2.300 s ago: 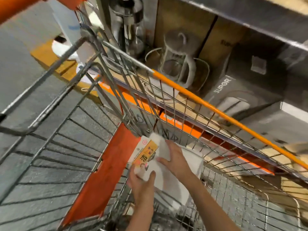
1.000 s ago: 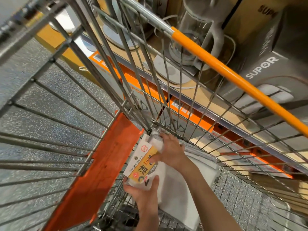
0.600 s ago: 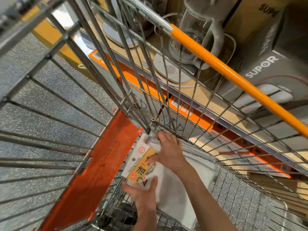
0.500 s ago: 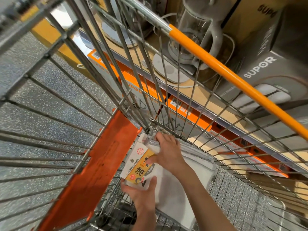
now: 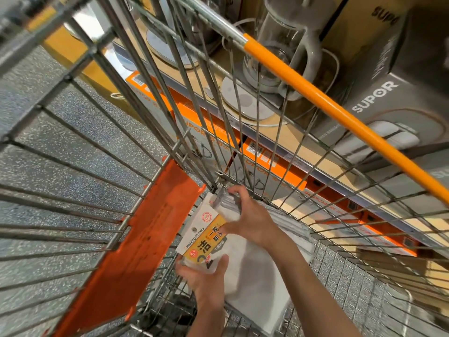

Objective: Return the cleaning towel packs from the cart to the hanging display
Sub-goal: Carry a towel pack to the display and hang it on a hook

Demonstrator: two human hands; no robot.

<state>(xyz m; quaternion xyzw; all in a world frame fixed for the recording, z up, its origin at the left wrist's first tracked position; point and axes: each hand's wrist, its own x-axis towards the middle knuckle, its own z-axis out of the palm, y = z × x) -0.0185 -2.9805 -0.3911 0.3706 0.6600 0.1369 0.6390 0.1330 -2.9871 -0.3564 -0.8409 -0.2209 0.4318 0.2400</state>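
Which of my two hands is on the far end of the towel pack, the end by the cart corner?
The right hand: it grips the pack at its far end. The left hand holds the near end.

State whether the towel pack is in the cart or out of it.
In. The towel pack lies within the cart, gripped by left hand and right hand.
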